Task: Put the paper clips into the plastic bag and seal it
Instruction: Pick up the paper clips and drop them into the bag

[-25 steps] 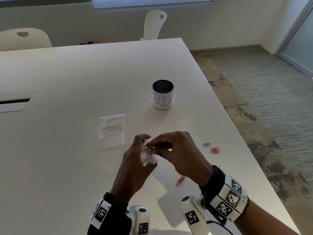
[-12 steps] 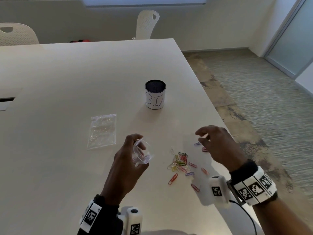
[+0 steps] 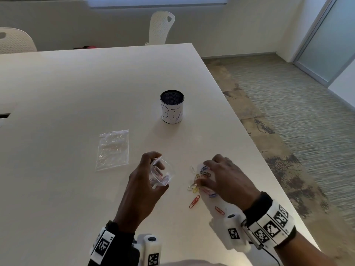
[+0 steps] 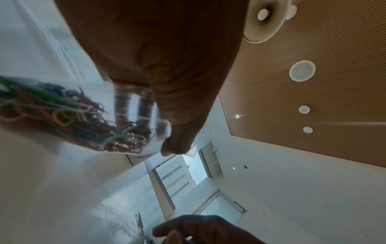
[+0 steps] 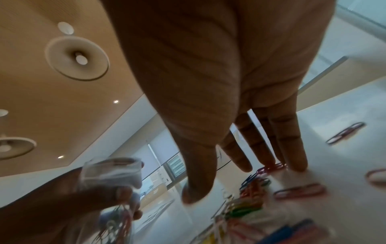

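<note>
My left hand (image 3: 148, 175) grips a small clear plastic bag (image 3: 162, 174) with its mouth open upward; the left wrist view shows several coloured paper clips (image 4: 83, 122) inside the bag (image 4: 129, 115). To its right, my right hand (image 3: 221, 177) lies spread, fingers straight, over a scatter of coloured paper clips (image 3: 196, 186) on the white table (image 3: 76, 83). In the right wrist view the fingertips (image 5: 296, 163) touch the table among the clips (image 5: 300, 191), and the thumb hovers just above them. A red clip (image 3: 194, 201) lies loose nearer to me.
A second clear plastic bag (image 3: 113, 148) lies flat on the table to the left. A black mesh cup (image 3: 172, 106) with a white label stands further back. The table's right edge (image 3: 272, 169) runs close to my right hand. White chairs (image 3: 160, 27) stand at the far side.
My right hand left the bag's mouth, swung right, then dropped onto the scattered paper clips. My left hand has kept hold of the open bag.
</note>
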{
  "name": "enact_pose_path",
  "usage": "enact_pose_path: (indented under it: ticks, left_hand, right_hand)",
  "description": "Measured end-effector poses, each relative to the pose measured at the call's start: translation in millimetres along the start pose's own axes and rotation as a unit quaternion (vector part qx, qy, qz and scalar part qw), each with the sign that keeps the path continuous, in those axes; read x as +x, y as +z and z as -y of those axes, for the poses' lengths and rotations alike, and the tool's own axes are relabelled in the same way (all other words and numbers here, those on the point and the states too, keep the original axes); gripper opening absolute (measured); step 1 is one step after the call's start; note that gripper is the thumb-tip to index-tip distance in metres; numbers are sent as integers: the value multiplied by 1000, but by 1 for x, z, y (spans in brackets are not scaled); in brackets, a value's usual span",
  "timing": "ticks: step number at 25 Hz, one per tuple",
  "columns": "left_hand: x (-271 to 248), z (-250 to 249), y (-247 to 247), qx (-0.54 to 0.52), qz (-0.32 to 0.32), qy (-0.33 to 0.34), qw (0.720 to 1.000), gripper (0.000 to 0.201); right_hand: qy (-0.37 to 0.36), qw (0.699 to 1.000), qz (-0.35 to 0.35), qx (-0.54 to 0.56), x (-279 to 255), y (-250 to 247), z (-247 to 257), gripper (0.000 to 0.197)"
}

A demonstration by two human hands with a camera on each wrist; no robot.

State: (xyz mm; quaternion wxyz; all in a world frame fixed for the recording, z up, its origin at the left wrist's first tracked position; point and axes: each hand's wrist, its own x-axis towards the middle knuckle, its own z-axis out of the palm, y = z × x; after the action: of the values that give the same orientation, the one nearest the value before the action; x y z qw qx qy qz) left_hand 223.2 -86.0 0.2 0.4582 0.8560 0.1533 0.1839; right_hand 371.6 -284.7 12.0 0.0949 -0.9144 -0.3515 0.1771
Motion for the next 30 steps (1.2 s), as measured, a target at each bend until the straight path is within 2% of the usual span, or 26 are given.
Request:
enact_pose_path:
  ticks: [2, 3, 8, 10, 16, 21, 23, 26, 28, 30]
  left_hand:
    - [-1, 0, -1, -1, 1, 0, 1000, 61]
    - [-1, -1, -2, 0, 2, 1, 1000, 61]
    - [-2, 1, -4, 2, 1, 0, 1000, 60]
    - [-2, 1, -5, 2, 1, 0, 1000, 60]
    - [-1, 3, -4, 2, 5, -2, 1000, 58]
    - [-1, 5, -5, -2, 7, -2, 1000, 60]
    - [0, 5, -6, -2, 9, -6, 1000, 60]
    - [0, 6, -6, 5, 12, -2, 1000, 62]
    - [0, 6, -6, 8, 13, 0, 1000, 62]
    - [0, 6, -6, 6, 17, 0, 1000, 61]
  right_hand:
    - [-4, 1000, 10, -4, 0, 4, 13, 73]
    - [-12, 1000, 11, -19, 0, 7, 17, 70]
    - [-34, 999, -31, 15, 1, 19, 26, 24]
    - [-40, 998, -43, 19, 1, 21, 26, 11]
    - [-55, 996, -54, 41, 8, 17, 15, 10]
    - [-32, 983, -75, 167, 12, 4, 3, 11]
    - [-8, 957, -78, 278, 12, -3, -3, 10]
    - [10, 887, -60, 458, 7, -12, -2, 8]
    - [2, 840, -45, 541, 4, -16, 6, 11]
    - [-9, 805, -47, 591, 3, -18, 18, 14]
